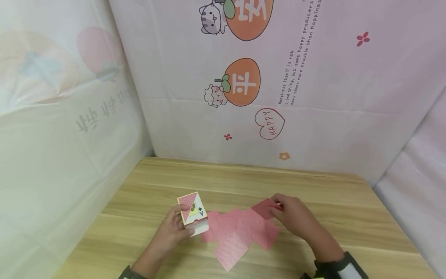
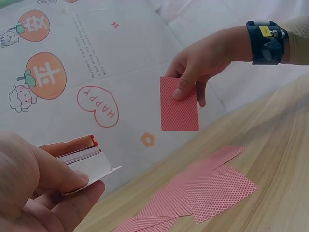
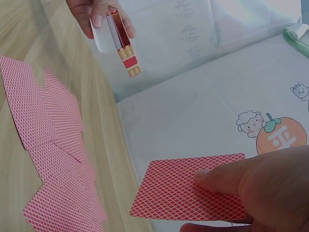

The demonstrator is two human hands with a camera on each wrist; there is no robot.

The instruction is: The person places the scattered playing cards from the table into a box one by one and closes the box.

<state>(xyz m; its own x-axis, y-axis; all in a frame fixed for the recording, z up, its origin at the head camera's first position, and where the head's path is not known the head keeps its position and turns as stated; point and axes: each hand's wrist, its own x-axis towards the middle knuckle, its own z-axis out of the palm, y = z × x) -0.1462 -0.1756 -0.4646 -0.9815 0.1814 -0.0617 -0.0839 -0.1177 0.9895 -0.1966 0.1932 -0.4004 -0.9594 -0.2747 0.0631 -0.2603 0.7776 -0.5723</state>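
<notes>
One tilted card box [image 1: 192,212] is gripped by the left hand [image 1: 171,228]; the raised right hand [image 1: 292,212] pinches a red card [image 1: 263,208]

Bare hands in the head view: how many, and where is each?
2: the left hand grips a red-and-white rectangular cardboard card box; the right hand holds a rectangular red-patterned playing card raised above overlapping red-patterned cards. No others show.
</notes>
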